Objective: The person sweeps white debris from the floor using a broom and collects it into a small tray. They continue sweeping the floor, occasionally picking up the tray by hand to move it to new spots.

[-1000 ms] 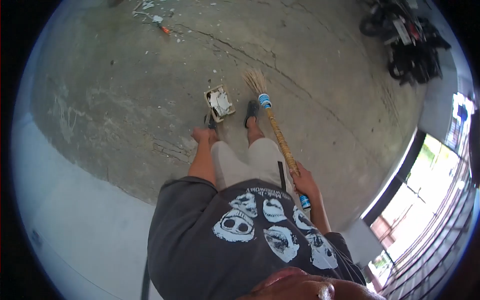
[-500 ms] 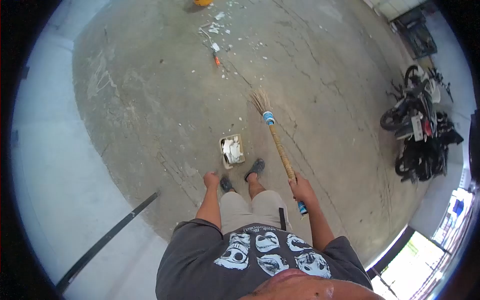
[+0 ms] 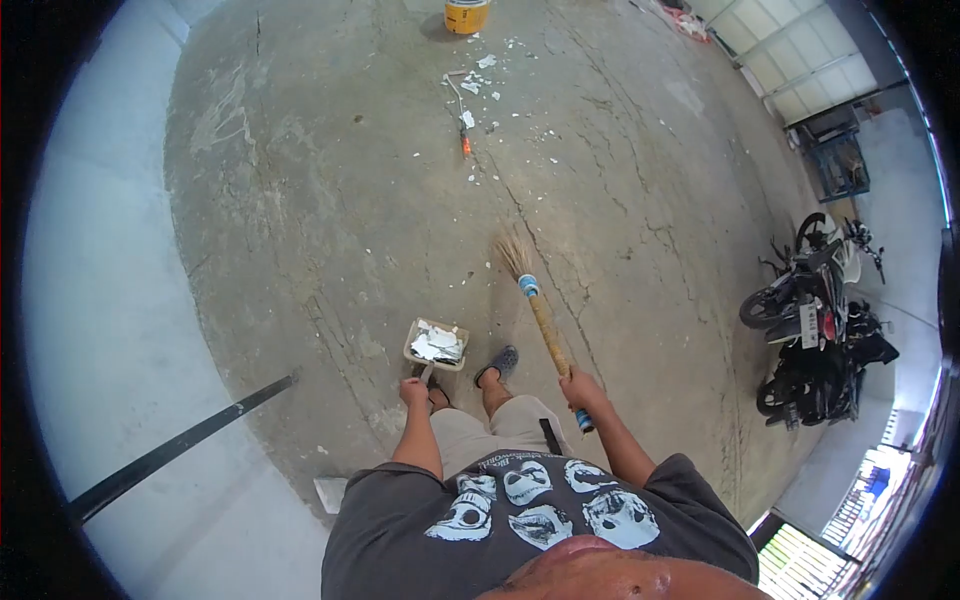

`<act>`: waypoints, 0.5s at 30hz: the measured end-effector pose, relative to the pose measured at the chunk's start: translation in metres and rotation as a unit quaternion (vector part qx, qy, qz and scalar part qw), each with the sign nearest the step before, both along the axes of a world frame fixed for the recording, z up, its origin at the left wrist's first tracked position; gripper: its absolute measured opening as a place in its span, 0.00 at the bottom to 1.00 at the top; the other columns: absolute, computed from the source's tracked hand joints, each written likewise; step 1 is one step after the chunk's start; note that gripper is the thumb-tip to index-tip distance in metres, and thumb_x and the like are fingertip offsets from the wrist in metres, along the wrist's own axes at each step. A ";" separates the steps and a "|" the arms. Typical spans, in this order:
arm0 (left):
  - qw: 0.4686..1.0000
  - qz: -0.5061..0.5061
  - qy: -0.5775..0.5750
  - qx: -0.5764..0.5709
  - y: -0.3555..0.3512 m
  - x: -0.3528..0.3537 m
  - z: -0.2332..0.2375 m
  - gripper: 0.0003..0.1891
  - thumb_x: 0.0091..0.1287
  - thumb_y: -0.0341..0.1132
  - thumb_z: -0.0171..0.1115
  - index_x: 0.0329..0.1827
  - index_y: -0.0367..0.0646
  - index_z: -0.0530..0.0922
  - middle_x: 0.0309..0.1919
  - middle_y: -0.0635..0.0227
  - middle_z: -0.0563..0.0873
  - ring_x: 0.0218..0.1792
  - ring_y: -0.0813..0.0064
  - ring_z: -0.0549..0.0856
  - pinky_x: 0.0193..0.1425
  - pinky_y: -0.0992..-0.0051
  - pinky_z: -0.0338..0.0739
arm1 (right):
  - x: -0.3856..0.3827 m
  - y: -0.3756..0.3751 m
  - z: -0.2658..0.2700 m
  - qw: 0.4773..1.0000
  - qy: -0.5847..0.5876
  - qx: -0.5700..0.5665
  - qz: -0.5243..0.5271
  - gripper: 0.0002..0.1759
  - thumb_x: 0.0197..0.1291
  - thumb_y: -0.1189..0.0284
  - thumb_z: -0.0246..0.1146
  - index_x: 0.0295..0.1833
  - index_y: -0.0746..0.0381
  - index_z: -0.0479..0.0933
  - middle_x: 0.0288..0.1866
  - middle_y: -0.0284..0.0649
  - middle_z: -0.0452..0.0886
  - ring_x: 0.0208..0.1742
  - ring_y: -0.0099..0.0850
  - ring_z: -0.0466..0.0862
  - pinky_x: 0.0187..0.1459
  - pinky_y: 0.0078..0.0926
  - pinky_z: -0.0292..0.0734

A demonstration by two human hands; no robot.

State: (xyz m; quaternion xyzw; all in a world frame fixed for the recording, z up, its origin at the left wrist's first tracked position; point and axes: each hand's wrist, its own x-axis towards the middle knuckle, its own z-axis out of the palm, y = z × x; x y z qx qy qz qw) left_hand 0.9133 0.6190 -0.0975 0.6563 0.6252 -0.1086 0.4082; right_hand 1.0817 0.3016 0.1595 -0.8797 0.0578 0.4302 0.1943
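My left hand [image 3: 413, 391] is closed around the short handle of a beige dustpan [image 3: 409, 344], just in front of my left foot. Broken white flakes [image 3: 437, 342] fill much of the pan. In my right hand [image 3: 582, 389] is a stick broom [image 3: 547, 327], gripped near the blue-banded end of its wrapped handle. Its thin bristles [image 3: 515, 257] point forward and left, low over the concrete floor ahead of my right foot. Small white bits lie scattered around and beyond the bristles.
Farther ahead lies a paint roller [image 3: 466, 145] with an orange handle, among white flakes [image 3: 486, 62]. Behind it stands a yellow bucket [image 3: 466, 16]. Motorcycles [image 3: 815, 320] are parked at right. A dark pole [image 3: 185, 442] slants in at left by the white wall.
My left hand has moved onto the dustpan handle, and the pan has turned and shifted left, closer to me. The broom stays in my right hand. The view has tilted up, showing more bucket.
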 end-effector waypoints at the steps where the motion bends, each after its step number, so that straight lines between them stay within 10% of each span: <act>1: 1.000 0.001 -0.014 -0.006 0.002 -0.013 -0.013 0.06 0.54 0.32 0.64 0.32 0.41 0.81 0.34 0.57 0.86 0.38 0.59 0.85 0.45 0.66 0.78 | -0.023 0.006 -0.014 1.000 -0.014 -0.006 0.001 0.23 0.63 0.65 0.53 0.58 0.69 0.65 0.30 0.52 0.82 0.24 0.40 0.84 0.26 0.39 0.79; 7: 0.997 -0.068 -0.025 -0.005 0.010 -0.038 -0.031 0.11 0.54 0.36 0.67 0.35 0.40 0.80 0.36 0.55 0.85 0.39 0.58 0.84 0.46 0.64 0.78 | -0.069 0.031 -0.002 0.998 0.014 -0.060 0.018 0.29 0.59 0.63 0.53 0.62 0.69 0.63 0.38 0.59 0.81 0.34 0.47 0.85 0.39 0.42 0.80; 9: 0.996 -0.093 -0.017 -0.003 0.018 -0.040 -0.046 0.11 0.53 0.36 0.68 0.36 0.40 0.80 0.37 0.55 0.85 0.40 0.57 0.84 0.46 0.64 0.77 | -0.106 0.027 -0.024 0.995 -0.012 -0.037 0.094 0.28 0.61 0.63 0.55 0.62 0.69 0.63 0.33 0.56 0.82 0.20 0.40 0.83 0.25 0.38 0.80; 12: 0.988 -0.155 -0.007 -0.007 0.033 -0.041 -0.068 0.14 0.52 0.36 0.69 0.38 0.39 0.80 0.39 0.54 0.85 0.44 0.58 0.84 0.48 0.65 0.77 | -0.142 0.053 0.012 0.988 0.062 -0.069 0.127 0.29 0.60 0.56 0.53 0.60 0.66 0.68 0.50 0.60 0.78 0.52 0.51 0.79 0.54 0.45 0.72; 15: 0.985 -0.141 -0.027 -0.094 0.048 -0.039 -0.108 0.17 0.51 0.37 0.70 0.41 0.38 0.79 0.38 0.55 0.86 0.41 0.60 0.85 0.46 0.67 0.78 | -0.178 0.045 -0.011 0.986 0.105 0.030 0.126 0.25 0.61 0.57 0.54 0.54 0.65 0.72 0.47 0.50 0.81 0.51 0.38 0.80 0.52 0.38 0.72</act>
